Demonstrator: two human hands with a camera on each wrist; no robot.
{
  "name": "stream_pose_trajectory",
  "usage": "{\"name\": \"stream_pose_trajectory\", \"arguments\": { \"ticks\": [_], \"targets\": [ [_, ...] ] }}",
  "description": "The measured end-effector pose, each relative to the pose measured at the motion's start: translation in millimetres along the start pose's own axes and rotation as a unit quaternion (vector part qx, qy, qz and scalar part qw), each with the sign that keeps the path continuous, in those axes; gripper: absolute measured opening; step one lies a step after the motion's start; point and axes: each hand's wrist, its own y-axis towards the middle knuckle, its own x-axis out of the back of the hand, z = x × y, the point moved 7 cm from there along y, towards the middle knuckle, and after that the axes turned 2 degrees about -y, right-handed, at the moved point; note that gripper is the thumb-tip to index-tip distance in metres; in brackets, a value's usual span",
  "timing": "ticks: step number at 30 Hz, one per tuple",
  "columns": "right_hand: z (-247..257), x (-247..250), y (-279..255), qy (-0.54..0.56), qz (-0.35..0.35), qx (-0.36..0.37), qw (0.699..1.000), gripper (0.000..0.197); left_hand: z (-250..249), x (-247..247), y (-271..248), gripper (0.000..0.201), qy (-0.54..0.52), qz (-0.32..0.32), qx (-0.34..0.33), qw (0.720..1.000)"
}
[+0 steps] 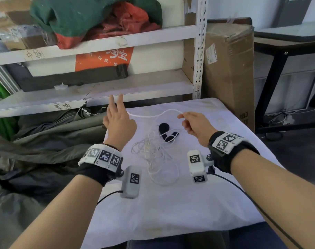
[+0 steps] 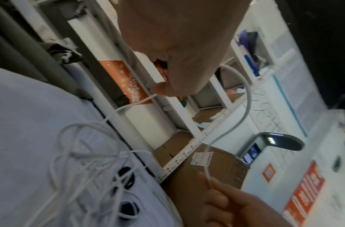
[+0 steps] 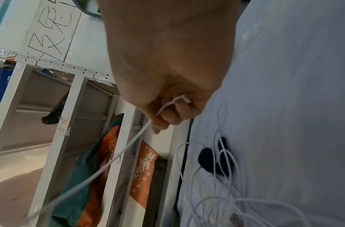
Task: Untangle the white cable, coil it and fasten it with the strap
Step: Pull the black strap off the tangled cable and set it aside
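Observation:
A tangle of white cable lies in loose loops on the white cloth-covered table. Just beyond the tangle lies the black strap, with cable strands crossing it. My left hand is raised over the table's left edge. Two of its fingers point up, and in the left wrist view the cable runs in at its thumb. From there a free stretch arcs to my right hand. In the right wrist view, that hand pinches the cable in curled fingers.
A white metal shelf unit stands right behind the table, holding green and orange fabric and an orange sign. A tall cardboard box stands at the back right, with a black-framed table beyond. Grey fabric is heaped on the left.

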Motion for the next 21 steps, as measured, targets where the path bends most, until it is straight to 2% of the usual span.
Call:
{"name": "stream_pose_trajectory", "arguments": {
  "ticks": [2, 3, 4, 6, 7, 8, 10, 12, 13, 14, 16, 17, 18, 19, 21],
  "targets": [
    [-4, -5, -1, 0.002, 0.023, -0.015, 1.000, 0.025, -20, 16, -3, 0.088, -0.022, -0.073, -0.043, 0.996],
    [-5, -5, -1, 0.007, 0.023, -0.022, 0.999, 0.024, -26, 18, -1, 0.087, -0.019, -0.073, -0.063, 0.995],
    [-6, -4, 0, 0.018, 0.017, -0.031, 0.999, 0.023, -29, 15, 2, 0.083, -0.007, -0.042, -0.078, 0.996],
    [-8, -1, 0, 0.057, 0.007, -0.050, 0.997, 0.020, -27, 1, 7, 0.077, 0.041, 0.061, -0.067, 0.995],
    [-8, 1, 0, 0.080, 0.004, -0.059, 0.995, 0.018, -22, -4, 9, 0.078, 0.054, 0.089, -0.043, 0.994],
    [-9, 2, 1, 0.102, 0.002, -0.068, 0.992, 0.017, -18, -5, 10, 0.080, 0.050, 0.085, -0.018, 0.995],
    [-11, 5, 0, 0.143, -0.003, -0.081, 0.986, 0.015, -21, 7, 11, 0.086, 0.011, 0.001, -0.007, 1.000],
    [-13, 8, 0, 0.175, -0.007, -0.088, 0.981, 0.013, -30, 15, 11, 0.088, -0.027, -0.067, -0.045, 0.996],
    [-13, 8, 1, 0.188, -0.006, -0.089, 0.978, 0.014, -38, 13, 11, 0.085, -0.037, -0.059, -0.087, 0.994],
    [-13, 8, 1, 0.197, 0.000, -0.090, 0.976, 0.015, -46, 5, 11, 0.079, -0.039, -0.017, -0.136, 0.990],
    [-11, 5, 0, 0.199, 0.017, -0.097, 0.975, 0.015, -58, -21, 6, 0.065, 0.029, 0.122, -0.197, 0.972],
    [-9, 3, -1, 0.188, 0.029, -0.100, 0.977, 0.013, -55, -33, 6, 0.062, 0.089, 0.172, -0.193, 0.962],
    [-6, 0, -3, 0.168, 0.043, -0.100, 0.980, 0.011, -53, -38, 8, 0.061, 0.132, 0.183, -0.181, 0.957],
    [-3, -2, -5, 0.145, 0.057, -0.095, 0.983, 0.011, -54, -37, 11, 0.063, 0.151, 0.166, -0.173, 0.959],
    [4, -6, -7, 0.103, 0.084, -0.078, 0.988, 0.016, -67, -29, 17, 0.067, 0.144, 0.092, -0.199, 0.965]
  ]
}}
